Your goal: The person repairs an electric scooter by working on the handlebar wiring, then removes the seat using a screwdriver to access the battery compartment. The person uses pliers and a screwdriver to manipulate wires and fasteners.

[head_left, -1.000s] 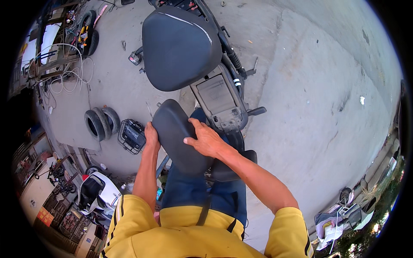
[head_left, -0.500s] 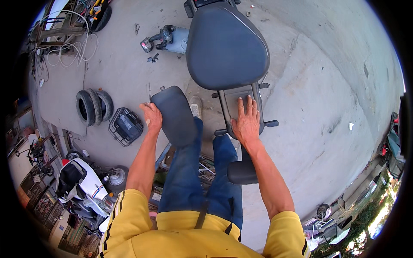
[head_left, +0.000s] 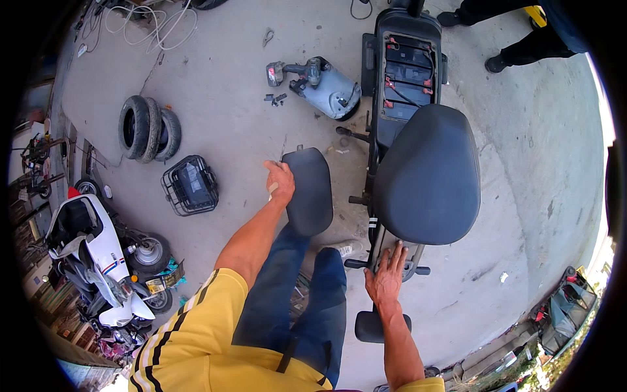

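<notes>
My left hand [head_left: 279, 181] grips the left edge of a small dark padded seat cushion [head_left: 309, 191] held out over the concrete floor. My right hand [head_left: 387, 277] rests flat, fingers spread, on the rear of a stripped scooter frame [head_left: 382, 196], just under its large dark raised seat [head_left: 428, 175]. Beyond the raised seat, the open compartment [head_left: 409, 72] shows black batteries with red wires. My legs in blue jeans stand beside the frame.
A silver motor part [head_left: 330, 90] with small bolts lies on the floor ahead. Two tyres [head_left: 145, 128] and a black wire basket [head_left: 190, 185] sit to the left, a white scooter [head_left: 98, 251] lower left. Another person's dark shoes [head_left: 499, 60] stand at the top right.
My view has shifted, showing the battery compartment. My right hand slid back from the frame's deck to its rear edge; the left still holds the small cushion, now further left of the frame.
</notes>
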### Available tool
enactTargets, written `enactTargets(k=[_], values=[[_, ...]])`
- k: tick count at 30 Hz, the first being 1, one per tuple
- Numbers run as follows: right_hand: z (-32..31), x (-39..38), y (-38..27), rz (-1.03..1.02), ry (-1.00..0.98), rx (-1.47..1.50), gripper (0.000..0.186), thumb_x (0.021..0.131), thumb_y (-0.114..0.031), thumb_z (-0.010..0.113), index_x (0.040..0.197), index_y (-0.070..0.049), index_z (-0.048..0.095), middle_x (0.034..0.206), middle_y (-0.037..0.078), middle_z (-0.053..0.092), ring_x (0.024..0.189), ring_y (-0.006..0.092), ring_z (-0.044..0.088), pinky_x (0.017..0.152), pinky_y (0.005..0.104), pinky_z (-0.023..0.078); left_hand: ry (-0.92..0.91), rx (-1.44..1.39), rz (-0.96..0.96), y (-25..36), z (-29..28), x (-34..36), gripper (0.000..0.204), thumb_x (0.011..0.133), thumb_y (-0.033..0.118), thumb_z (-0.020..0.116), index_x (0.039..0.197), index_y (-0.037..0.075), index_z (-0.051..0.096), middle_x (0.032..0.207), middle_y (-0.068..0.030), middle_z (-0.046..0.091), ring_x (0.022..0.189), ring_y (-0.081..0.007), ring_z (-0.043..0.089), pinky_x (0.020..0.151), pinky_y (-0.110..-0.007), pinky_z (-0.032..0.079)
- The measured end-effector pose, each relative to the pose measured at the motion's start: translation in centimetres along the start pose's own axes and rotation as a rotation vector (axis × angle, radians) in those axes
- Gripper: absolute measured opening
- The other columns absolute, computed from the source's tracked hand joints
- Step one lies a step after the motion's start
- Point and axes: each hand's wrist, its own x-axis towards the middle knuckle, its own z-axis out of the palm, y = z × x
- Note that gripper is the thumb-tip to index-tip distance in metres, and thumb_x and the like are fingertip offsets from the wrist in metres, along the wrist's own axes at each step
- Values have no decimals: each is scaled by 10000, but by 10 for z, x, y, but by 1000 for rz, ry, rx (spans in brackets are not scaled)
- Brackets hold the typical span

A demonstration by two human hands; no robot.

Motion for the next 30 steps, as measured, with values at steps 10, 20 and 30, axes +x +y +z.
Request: enactTargets(k=[10, 20, 30], values=[[-8, 4, -11, 42, -111, -49, 916, 830, -260, 808, 1502, 159, 349, 1600, 425, 223, 1512, 607, 176, 1257, 553, 241, -230, -60, -81, -7, 19, 19, 314, 1046, 322, 412, 1047, 39, 547, 934, -118, 643, 799, -229, 577, 676, -382, 477], [-5, 4, -10, 71, -132, -21, 908, 819, -274, 812, 1493, 166, 390, 1643, 412, 121, 1551, 576, 89, 1259, 561, 233, -400, -208, -149, -34, -24, 19, 170, 1056, 180, 528, 1165, 51, 544, 887, -68, 618, 669, -144, 553, 506, -330, 485], [-7, 5, -15, 113, -146, -8, 929, 820, -318, 810, 1513, 138, 392, 1654, 386, 145, 1564, 549, 84, 1275, 538, 212, -721, -495, -167, 47, 3, 14, 172, 1055, 125, 590, 1219, 72, 586, 994, -66, 669, 759, -137, 585, 597, -318, 536]])
